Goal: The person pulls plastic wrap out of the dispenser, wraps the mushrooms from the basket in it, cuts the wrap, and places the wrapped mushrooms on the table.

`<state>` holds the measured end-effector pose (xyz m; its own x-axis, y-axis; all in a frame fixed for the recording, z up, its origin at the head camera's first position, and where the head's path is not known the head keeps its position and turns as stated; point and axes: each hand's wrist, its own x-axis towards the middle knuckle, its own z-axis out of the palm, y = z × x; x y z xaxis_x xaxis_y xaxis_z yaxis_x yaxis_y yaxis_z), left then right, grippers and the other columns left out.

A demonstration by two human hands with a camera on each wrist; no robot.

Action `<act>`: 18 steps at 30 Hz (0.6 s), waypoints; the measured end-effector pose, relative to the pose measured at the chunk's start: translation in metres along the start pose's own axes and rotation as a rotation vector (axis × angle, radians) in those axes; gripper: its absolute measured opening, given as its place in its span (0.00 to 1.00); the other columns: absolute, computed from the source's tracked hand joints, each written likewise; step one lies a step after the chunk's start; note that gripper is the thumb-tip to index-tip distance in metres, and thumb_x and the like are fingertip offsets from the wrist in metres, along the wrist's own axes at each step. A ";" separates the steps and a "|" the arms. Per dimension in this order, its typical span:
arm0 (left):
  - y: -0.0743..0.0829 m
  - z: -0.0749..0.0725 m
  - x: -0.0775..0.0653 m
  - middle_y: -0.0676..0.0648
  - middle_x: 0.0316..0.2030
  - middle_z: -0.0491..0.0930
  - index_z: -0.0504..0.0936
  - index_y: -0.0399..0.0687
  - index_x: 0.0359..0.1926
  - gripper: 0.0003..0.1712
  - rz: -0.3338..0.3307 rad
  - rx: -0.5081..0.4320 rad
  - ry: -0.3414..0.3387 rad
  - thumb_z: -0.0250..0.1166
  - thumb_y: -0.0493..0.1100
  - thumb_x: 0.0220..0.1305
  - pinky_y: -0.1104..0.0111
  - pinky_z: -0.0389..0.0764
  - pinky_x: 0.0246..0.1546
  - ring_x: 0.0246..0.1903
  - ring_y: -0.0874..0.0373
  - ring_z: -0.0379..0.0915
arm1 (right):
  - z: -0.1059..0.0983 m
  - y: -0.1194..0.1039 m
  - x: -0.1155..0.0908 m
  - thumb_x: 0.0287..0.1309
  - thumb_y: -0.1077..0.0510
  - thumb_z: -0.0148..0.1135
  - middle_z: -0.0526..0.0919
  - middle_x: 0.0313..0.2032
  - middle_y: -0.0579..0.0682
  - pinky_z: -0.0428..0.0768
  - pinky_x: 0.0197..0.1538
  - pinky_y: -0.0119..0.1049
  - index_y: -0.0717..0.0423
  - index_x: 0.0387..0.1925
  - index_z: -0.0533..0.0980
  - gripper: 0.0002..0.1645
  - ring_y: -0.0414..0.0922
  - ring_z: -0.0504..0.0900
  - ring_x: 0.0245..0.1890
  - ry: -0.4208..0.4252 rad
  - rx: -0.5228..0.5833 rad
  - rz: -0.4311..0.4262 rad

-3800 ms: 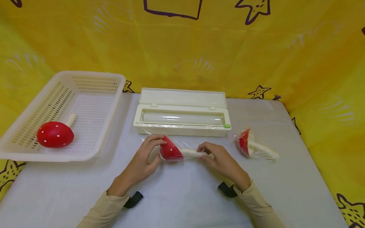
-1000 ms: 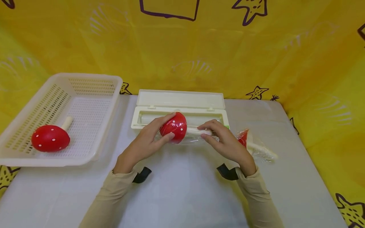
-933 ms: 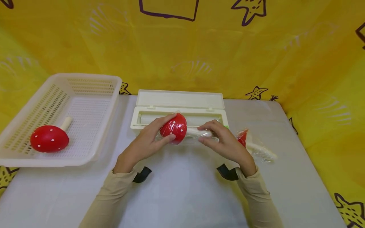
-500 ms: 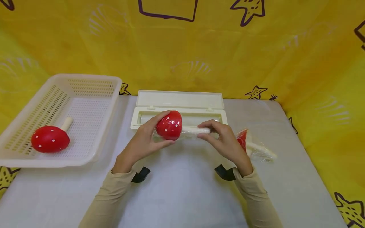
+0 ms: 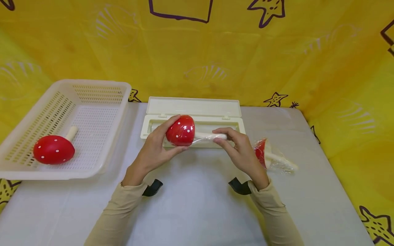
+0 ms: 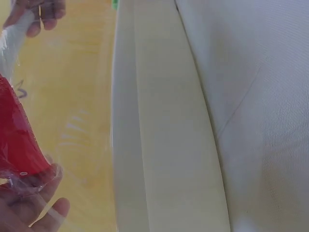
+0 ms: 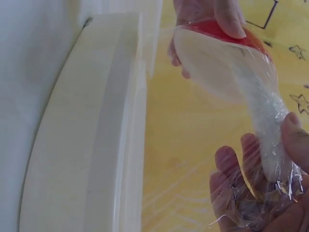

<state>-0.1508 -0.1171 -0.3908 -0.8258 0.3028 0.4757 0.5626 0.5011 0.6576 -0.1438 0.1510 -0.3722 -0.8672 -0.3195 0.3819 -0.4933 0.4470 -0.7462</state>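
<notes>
A toy mushroom with a red, white-dotted cap and a white stem is wrapped in clear plastic film. It is held up sideways in front of the white film dispenser box. My left hand grips the cap, thumb below and fingers over the top. At the stem's far end, my right hand pinches the stem and the film around it. In the right wrist view, loose film bunches over the right fingers. A second wrapped mushroom lies on the table beside my right hand.
At the left stands a white perforated basket with one unwrapped red mushroom in it. The dispenser's lid stands open at the back. Behind the table hangs a yellow curtain.
The wrapped mushroom has risen from near the table to in front of the dispenser, then shifted slightly left and up. Its cap has turned in my left hand; the right hand stays at the stem end.
</notes>
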 end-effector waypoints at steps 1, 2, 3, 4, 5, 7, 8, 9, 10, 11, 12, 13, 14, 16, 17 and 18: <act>0.000 0.000 0.000 0.45 0.65 0.73 0.63 0.58 0.72 0.51 0.006 0.000 0.007 0.80 0.44 0.48 0.48 0.79 0.57 0.64 0.48 0.70 | 0.000 0.000 0.000 0.61 0.63 0.66 0.87 0.46 0.55 0.83 0.50 0.31 0.60 0.50 0.80 0.16 0.46 0.85 0.43 0.003 0.001 -0.001; 0.001 0.000 0.000 0.44 0.65 0.73 0.63 0.57 0.72 0.51 0.011 0.002 0.012 0.80 0.44 0.48 0.48 0.79 0.57 0.63 0.47 0.70 | 0.000 -0.001 0.000 0.61 0.63 0.66 0.87 0.46 0.54 0.82 0.50 0.31 0.60 0.50 0.80 0.16 0.46 0.85 0.43 0.005 -0.001 -0.003; 0.001 0.000 0.000 0.44 0.65 0.73 0.63 0.56 0.72 0.51 0.014 0.003 0.017 0.80 0.43 0.48 0.47 0.79 0.57 0.63 0.46 0.71 | 0.000 -0.001 0.000 0.61 0.64 0.66 0.87 0.46 0.54 0.82 0.50 0.31 0.60 0.50 0.80 0.15 0.46 0.85 0.43 0.008 -0.002 -0.007; 0.001 0.000 0.000 0.44 0.66 0.73 0.63 0.56 0.72 0.51 0.014 0.003 0.021 0.79 0.43 0.48 0.47 0.78 0.57 0.63 0.46 0.71 | 0.000 -0.001 0.000 0.60 0.64 0.66 0.87 0.46 0.54 0.82 0.50 0.30 0.60 0.50 0.80 0.15 0.46 0.84 0.43 0.013 -0.001 -0.014; 0.001 0.000 0.001 0.43 0.66 0.73 0.63 0.55 0.72 0.51 0.011 -0.001 0.025 0.79 0.43 0.49 0.46 0.78 0.57 0.63 0.45 0.71 | 0.000 0.000 0.001 0.60 0.65 0.66 0.87 0.45 0.54 0.81 0.50 0.29 0.61 0.50 0.80 0.15 0.46 0.84 0.42 0.020 -0.001 -0.024; 0.002 0.000 0.002 0.42 0.66 0.72 0.61 0.54 0.72 0.51 -0.007 -0.015 0.029 0.79 0.43 0.49 0.45 0.78 0.58 0.64 0.45 0.71 | -0.001 0.000 0.002 0.59 0.66 0.66 0.87 0.45 0.55 0.80 0.51 0.27 0.61 0.49 0.80 0.15 0.45 0.84 0.43 0.038 -0.001 -0.047; 0.002 0.000 0.003 0.42 0.67 0.72 0.61 0.53 0.72 0.51 -0.020 -0.022 0.029 0.78 0.43 0.50 0.45 0.78 0.58 0.63 0.45 0.70 | -0.001 0.001 0.004 0.59 0.67 0.66 0.87 0.45 0.55 0.80 0.51 0.26 0.62 0.49 0.80 0.15 0.45 0.83 0.43 0.047 0.001 -0.060; 0.002 0.000 0.004 0.42 0.67 0.71 0.60 0.53 0.72 0.51 -0.033 -0.028 0.027 0.78 0.43 0.51 0.45 0.78 0.57 0.64 0.45 0.70 | -0.001 0.001 0.005 0.58 0.67 0.66 0.87 0.45 0.56 0.79 0.50 0.25 0.63 0.48 0.80 0.15 0.44 0.83 0.41 0.057 0.005 -0.074; 0.002 0.000 0.005 0.42 0.67 0.71 0.60 0.53 0.72 0.51 -0.045 -0.035 0.025 0.78 0.44 0.51 0.45 0.78 0.57 0.63 0.45 0.70 | -0.001 0.001 0.007 0.58 0.68 0.66 0.87 0.44 0.56 0.79 0.48 0.24 0.63 0.48 0.80 0.15 0.43 0.82 0.39 0.065 0.009 -0.086; 0.002 -0.001 0.007 0.42 0.67 0.71 0.60 0.53 0.72 0.50 -0.054 -0.039 0.023 0.77 0.44 0.52 0.45 0.78 0.57 0.63 0.45 0.71 | -0.002 0.001 0.009 0.57 0.68 0.66 0.87 0.44 0.56 0.78 0.45 0.24 0.63 0.48 0.80 0.15 0.42 0.81 0.38 0.073 0.011 -0.098; 0.001 -0.002 0.009 0.42 0.67 0.71 0.60 0.53 0.72 0.49 -0.062 -0.039 0.019 0.77 0.45 0.52 0.45 0.78 0.57 0.63 0.45 0.71 | -0.002 0.001 0.010 0.57 0.69 0.66 0.87 0.43 0.56 0.76 0.43 0.23 0.63 0.48 0.80 0.16 0.41 0.79 0.35 0.079 0.013 -0.108; 0.001 -0.002 0.012 0.43 0.67 0.71 0.60 0.54 0.72 0.49 -0.068 -0.036 0.013 0.76 0.45 0.53 0.45 0.78 0.57 0.63 0.45 0.71 | -0.003 0.001 0.012 0.57 0.69 0.66 0.87 0.42 0.56 0.75 0.41 0.23 0.63 0.48 0.80 0.16 0.40 0.78 0.33 0.083 0.015 -0.116; 0.001 -0.003 0.014 0.43 0.66 0.72 0.61 0.54 0.72 0.48 -0.070 -0.032 0.009 0.76 0.46 0.53 0.45 0.79 0.56 0.62 0.45 0.72 | -0.004 0.001 0.014 0.57 0.69 0.66 0.87 0.40 0.57 0.73 0.38 0.23 0.63 0.48 0.80 0.16 0.39 0.76 0.31 0.087 0.020 -0.122; 0.001 -0.006 0.020 0.43 0.65 0.73 0.61 0.54 0.72 0.48 -0.076 -0.018 -0.001 0.76 0.47 0.54 0.45 0.79 0.56 0.61 0.45 0.72 | -0.005 0.001 0.018 0.57 0.69 0.66 0.87 0.39 0.57 0.70 0.35 0.25 0.64 0.48 0.80 0.15 0.39 0.73 0.29 0.094 0.025 -0.129; 0.002 -0.007 0.022 0.43 0.65 0.74 0.61 0.54 0.72 0.48 -0.076 -0.009 -0.004 0.75 0.48 0.54 0.45 0.79 0.56 0.61 0.45 0.73 | -0.006 0.000 0.019 0.58 0.69 0.66 0.87 0.39 0.57 0.69 0.35 0.25 0.64 0.48 0.80 0.15 0.38 0.73 0.29 0.099 0.026 -0.131; 0.002 -0.008 0.024 0.43 0.64 0.75 0.61 0.55 0.72 0.47 -0.078 0.000 -0.007 0.75 0.49 0.54 0.45 0.78 0.56 0.60 0.45 0.74 | -0.006 0.000 0.021 0.58 0.69 0.66 0.87 0.38 0.57 0.68 0.34 0.26 0.64 0.48 0.80 0.15 0.39 0.72 0.28 0.104 0.028 -0.132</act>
<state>-0.1694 -0.1153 -0.3731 -0.8675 0.2681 0.4191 0.4963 0.5237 0.6924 -0.1625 0.1497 -0.3608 -0.7980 -0.2849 0.5310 -0.6026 0.3829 -0.7002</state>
